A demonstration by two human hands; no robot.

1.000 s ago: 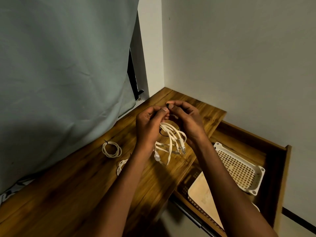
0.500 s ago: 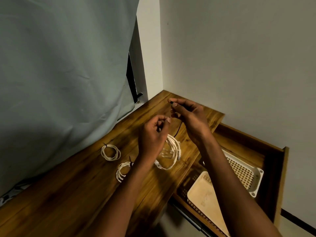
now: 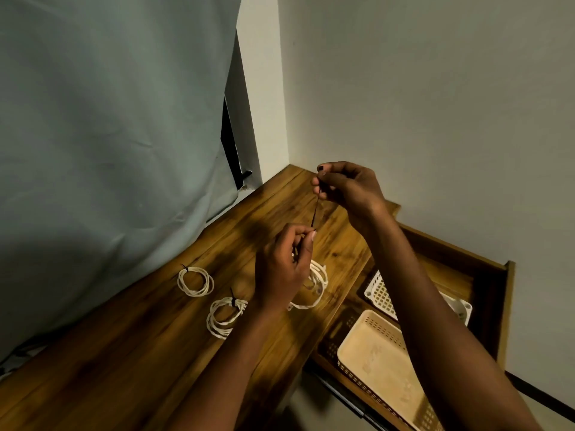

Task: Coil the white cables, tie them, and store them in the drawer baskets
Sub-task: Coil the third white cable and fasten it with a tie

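Note:
My left hand (image 3: 284, 269) pinches the low end of a thin black tie (image 3: 315, 213) and holds a coiled white cable (image 3: 317, 284) that hangs under it above the wooden desk (image 3: 155, 353). My right hand (image 3: 348, 188) grips the tie's upper end, pulling it taut, higher and farther back. Two tied white coils lie on the desk: one (image 3: 195, 281) at the left, another (image 3: 225, 315) beside my left wrist. In the open drawer (image 3: 485, 275) at the right sit a white basket (image 3: 381, 293) and a beige basket (image 3: 382, 365).
A grey-green curtain (image 3: 109, 135) hangs along the desk's left side. Plain walls meet at the far corner behind the desk. The drawer's wooden front juts out at the right, with my right forearm crossing over the baskets.
My hands were together at the top of the coil. They have drawn apart, the right rising and the left dropping with the coil, so the black tie is stretched between them.

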